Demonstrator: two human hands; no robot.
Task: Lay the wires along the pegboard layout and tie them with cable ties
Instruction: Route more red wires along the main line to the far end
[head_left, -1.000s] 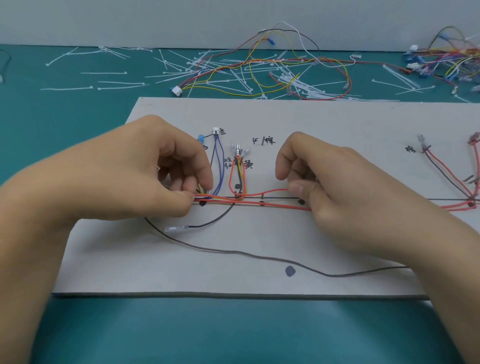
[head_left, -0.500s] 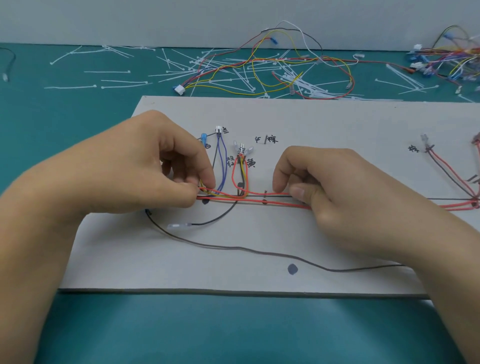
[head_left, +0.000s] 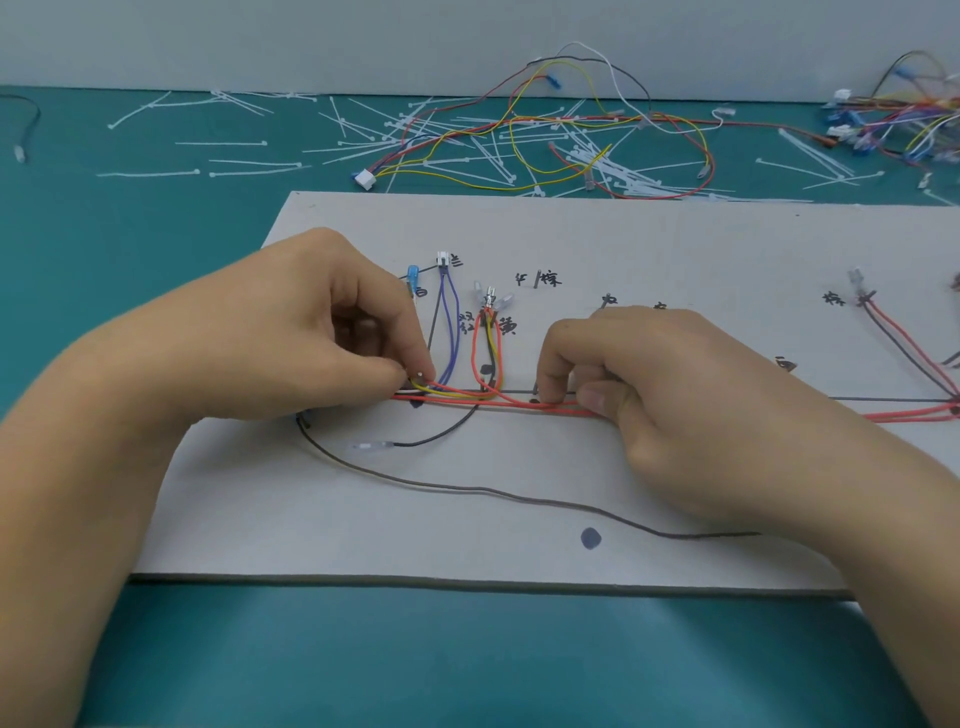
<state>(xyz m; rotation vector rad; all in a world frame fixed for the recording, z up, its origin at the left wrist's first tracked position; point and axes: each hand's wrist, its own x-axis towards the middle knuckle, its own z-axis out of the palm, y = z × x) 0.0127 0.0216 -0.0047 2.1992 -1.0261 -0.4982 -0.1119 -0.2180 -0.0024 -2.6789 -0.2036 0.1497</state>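
On the teal table (head_left: 130, 364), the pegboard (head_left: 675, 249) holds routed wires (head_left: 519, 402), both pinched: left hand (head_left: 311, 338), right hand (head_left: 649, 395). Cable ties (head_left: 597, 161) lie unused; tying apparently remains.

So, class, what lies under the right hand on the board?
Red wires run under the right hand and out beyond it; a dark wire passes beneath the wrist. Board markings there are covered.
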